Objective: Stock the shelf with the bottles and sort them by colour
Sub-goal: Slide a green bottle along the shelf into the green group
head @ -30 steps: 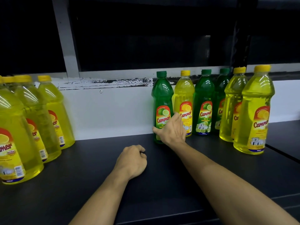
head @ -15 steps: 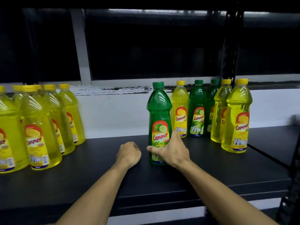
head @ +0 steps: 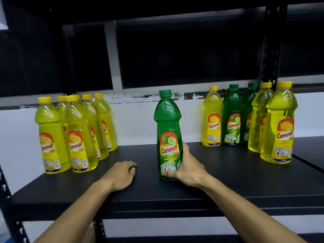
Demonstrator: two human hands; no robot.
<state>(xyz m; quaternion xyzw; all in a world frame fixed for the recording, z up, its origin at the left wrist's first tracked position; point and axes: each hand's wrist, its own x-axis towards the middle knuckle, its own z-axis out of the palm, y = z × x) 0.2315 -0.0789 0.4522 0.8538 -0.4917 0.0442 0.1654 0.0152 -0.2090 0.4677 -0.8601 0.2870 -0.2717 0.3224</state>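
Observation:
My right hand [head: 188, 170] grips the lower body of a green lime bottle [head: 167, 123] that stands upright near the middle front of the black shelf [head: 228, 183]. My left hand [head: 122, 174] rests on the shelf as a loose fist, holding nothing, a little left of that bottle. Several yellow bottles [head: 77, 134] stand grouped at the left. At the right stands a mixed group: a yellow bottle [head: 211, 118], two green bottles [head: 231, 116] and two larger-looking yellow ones [head: 279, 123] in front.
A white back panel [head: 140, 127] runs behind the shelf, with a grey upright [head: 114, 57] and dark space above. Black shelf posts stand at the far left [head: 7, 199] and upper right [head: 271, 50]. A seam [head: 308, 162] splits the shelf board at the right.
My right hand has pulled the green bottle out of the right group, forward and leftward to the shelf's middle front. The view has backed away. My left hand stays resting on the shelf.

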